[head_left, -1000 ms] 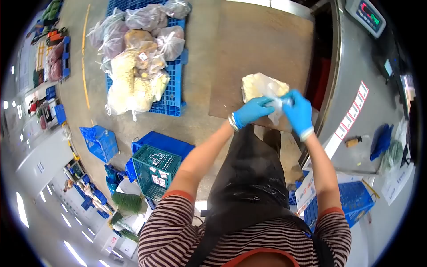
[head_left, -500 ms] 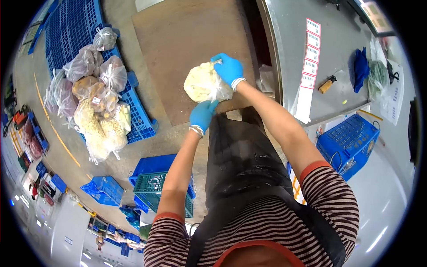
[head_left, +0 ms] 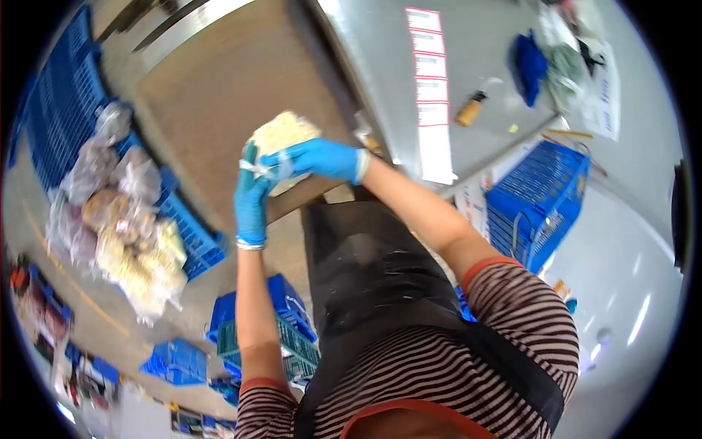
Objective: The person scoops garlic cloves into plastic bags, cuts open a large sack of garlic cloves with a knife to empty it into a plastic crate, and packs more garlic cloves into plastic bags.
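Observation:
A clear plastic bag of pale yellow pieces [head_left: 284,132] rests on the brown board [head_left: 212,95], near its front edge. Both hands wear blue gloves. My left hand [head_left: 252,201] is at the bag's near left side, its fingers pointing up and closed on the gathered white neck of the bag. From the right, my right hand [head_left: 314,159] reaches across the front of the bag, fingers closed on the same neck beside the left hand. The near part of the bag is hidden behind the gloves.
Filled bags [head_left: 139,249] lie on a blue pallet [head_left: 194,238] at the left. Blue crates [head_left: 175,362] and a green crate [head_left: 292,347] stand below. At right, a metal table [head_left: 365,51] holds a label strip [head_left: 431,88] and a yellow-handled tool [head_left: 472,110]; a blue basket [head_left: 537,205] is nearby.
The view has swung, so the surroundings sit further left. My right hand has moved from the bag's far right side to its neck, where my left hand has also closed.

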### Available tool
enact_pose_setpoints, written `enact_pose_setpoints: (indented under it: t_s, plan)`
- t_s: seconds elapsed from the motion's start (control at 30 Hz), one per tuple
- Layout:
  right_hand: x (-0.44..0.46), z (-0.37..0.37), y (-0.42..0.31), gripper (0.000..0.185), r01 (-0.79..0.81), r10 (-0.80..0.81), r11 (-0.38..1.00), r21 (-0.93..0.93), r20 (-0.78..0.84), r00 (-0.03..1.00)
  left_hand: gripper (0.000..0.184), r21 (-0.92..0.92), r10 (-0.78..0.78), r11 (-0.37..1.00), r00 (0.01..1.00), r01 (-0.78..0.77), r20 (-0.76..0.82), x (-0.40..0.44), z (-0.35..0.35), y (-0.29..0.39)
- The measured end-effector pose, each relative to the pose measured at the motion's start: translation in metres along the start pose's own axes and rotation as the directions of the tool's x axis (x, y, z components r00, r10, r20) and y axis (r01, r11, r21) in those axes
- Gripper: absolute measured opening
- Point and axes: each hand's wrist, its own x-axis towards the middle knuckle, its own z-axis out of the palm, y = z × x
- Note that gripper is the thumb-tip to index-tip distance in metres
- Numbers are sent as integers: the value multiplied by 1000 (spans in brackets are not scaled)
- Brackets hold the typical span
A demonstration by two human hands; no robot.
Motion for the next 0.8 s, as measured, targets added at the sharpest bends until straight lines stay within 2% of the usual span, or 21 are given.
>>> enact_pose_setpoints:
  t_s: [0.03,0.07,0.1,0.13,0.17,0.2,0.23,0.27,0.3,0.37,0.4,0.5,0.53,0.57,0.63,0.67,0.77,0.8]
  plan:
    - [6,0,19,33,34,-22,993,117,-107,994,68,23,20,999,997,-22,71,9,7,1]
    - [22,-7,56,34,-98,175,893,440,-137,975,67,97,19,995,996,-28,91,17,11,-4]
    - [15,-2,41,35,-150,166,982,112,-153,974,66,177,18,983,994,-36,104,23,13,-10]
    - [22,1,33,28,-200,196,978,-55,-83,977,66,214,32,975,992,-58,122,25,14,-7]
    - [25,6,33,18,-146,139,984,-105,-77,987,68,92,-18,996,985,2,174,25,16,-3]
    - [29,10,38,16,-87,10,927,-364,-210,978,65,61,-77,996,983,68,165,19,18,7]
    - [34,13,42,14,-67,-146,796,-602,-298,943,62,30,-137,991,978,134,156,16,18,13]
    - [44,7,44,11,-267,-94,790,-552,-538,838,35,92,-121,989,990,114,79,24,-3,-26]
    - [46,-6,31,12,-340,-113,794,-504,-671,732,27,267,-150,956,983,118,102,20,-1,-33]
    - [68,-31,70,11,-470,-92,768,-434,-802,590,13,595,-216,798,967,94,136,6,7,-36]
    - [75,-33,70,11,-456,-149,742,-492,-784,603,17,574,-71,816,972,-73,225,-2,16,-38]
    - [81,-25,75,9,-433,-266,627,-647,-700,663,19,411,-199,899,977,154,70,1,-6,-39]
    - [82,-27,73,9,-432,-295,572,-697,-666,685,23,308,-408,846,900,435,-152,6,-20,-34]
    - [82,-29,71,8,-429,-324,512,-744,-630,706,24,368,-365,841,918,396,-154,5,-21,-36]
    - [87,-34,85,9,-440,-306,533,-723,-650,696,26,484,-276,817,950,313,-148,0,-8,-31]
    - [92,-35,93,10,-440,-300,544,-715,-655,693,26,654,-79,754,997,69,-15,-4,5,-33]
    - [89,-27,81,19,-366,-225,706,-606,-683,695,23,712,-53,701,999,35,3,-14,27,4]
    - [81,-29,67,24,-333,-234,708,-623,-652,722,22,658,-121,740,990,142,-77,-23,30,12]
